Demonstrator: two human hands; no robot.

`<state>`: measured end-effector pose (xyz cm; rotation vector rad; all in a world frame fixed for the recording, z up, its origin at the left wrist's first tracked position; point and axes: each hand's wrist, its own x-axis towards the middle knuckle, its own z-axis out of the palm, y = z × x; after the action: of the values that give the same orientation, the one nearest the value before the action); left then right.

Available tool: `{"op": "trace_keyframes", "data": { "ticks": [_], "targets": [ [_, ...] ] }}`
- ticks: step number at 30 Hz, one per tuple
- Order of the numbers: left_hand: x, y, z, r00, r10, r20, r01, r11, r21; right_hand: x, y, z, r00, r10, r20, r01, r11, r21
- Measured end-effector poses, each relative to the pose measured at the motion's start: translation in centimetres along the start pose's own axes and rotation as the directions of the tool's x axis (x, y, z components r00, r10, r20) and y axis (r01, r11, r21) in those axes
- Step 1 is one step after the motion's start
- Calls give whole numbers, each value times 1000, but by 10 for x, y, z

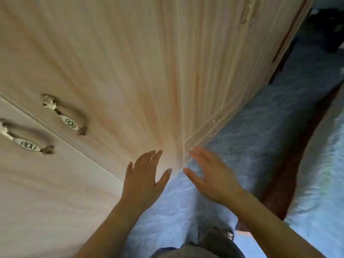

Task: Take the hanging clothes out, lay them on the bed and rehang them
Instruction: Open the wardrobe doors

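Note:
A light wooden wardrobe (111, 62) fills the upper left of the head view, its doors closed. Two ornate brass handles (65, 116) (24, 140) sit on the left doors. My left hand (145, 177) is held out flat with straight fingers in front of the lower part of the wardrobe. My right hand (210, 175) is spread open beside it, near the wardrobe's bottom corner. Neither hand holds anything. No clothes or hangers are in sight. The bed's edge (320, 174), with a light patterned cover, shows at the right.
A blue-grey carpet (251, 136) runs between the wardrobe and the bed. A dark wooden bed frame (290, 174) borders the aisle. Dark items (325, 28) lie at the far end, top right. The picture is blurred.

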<state>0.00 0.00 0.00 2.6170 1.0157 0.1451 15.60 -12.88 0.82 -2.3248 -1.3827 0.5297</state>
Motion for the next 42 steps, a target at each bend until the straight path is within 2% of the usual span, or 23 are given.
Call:
{"op": "trace_keyframes", "data": {
  "ticks": [3,6,10,12,15,17,19,21,25,28,31,35,39,42],
  "targets": [
    [-27,-32,-19,990,-86,-115,88,996,17,16,-45,10,980,-197,-22,196,980,-33],
    [-60,-62,-36,965,-176,-194,188,981,45,33,-90,19,926,-375,-34,373,926,-57],
    [-89,-93,-67,908,-263,-327,302,950,76,55,-147,29,768,-618,-167,620,783,-47],
    [-97,-107,-84,870,-296,-393,350,934,72,65,-172,29,709,-671,-216,680,732,-41],
    [-93,-122,-112,823,-291,-488,367,928,65,84,-202,20,612,-664,-429,717,695,-51],
    [-82,-124,-127,798,-276,-535,350,936,39,100,-213,14,538,-674,-507,731,672,-117],
    [-68,-120,-134,777,-283,-563,319,947,-36,118,-219,8,464,-726,-507,737,634,-233],
    [-52,-114,-134,737,-317,-597,254,948,-190,136,-222,7,413,-773,-482,744,591,-311],
    [-24,-100,-131,595,-514,-618,168,831,-530,166,-217,17,315,-833,-454,758,509,-408],
    [-10,-95,-122,486,-585,-649,109,778,-619,182,-210,23,239,-843,-481,765,469,-442],
    [-5,-88,-117,396,-651,-648,58,722,-690,192,-209,24,195,-851,-487,786,433,-442],
    [-9,-75,-115,314,-696,-646,95,700,-708,191,-209,23,165,-857,-488,846,377,-377],
    [-22,-56,-108,248,-724,-644,146,685,-713,167,-202,24,207,-850,-483,964,262,-48],
    [-43,-37,-99,220,-745,-630,168,665,-728,145,-195,19,284,-865,-415,953,205,224]
  ]
}}
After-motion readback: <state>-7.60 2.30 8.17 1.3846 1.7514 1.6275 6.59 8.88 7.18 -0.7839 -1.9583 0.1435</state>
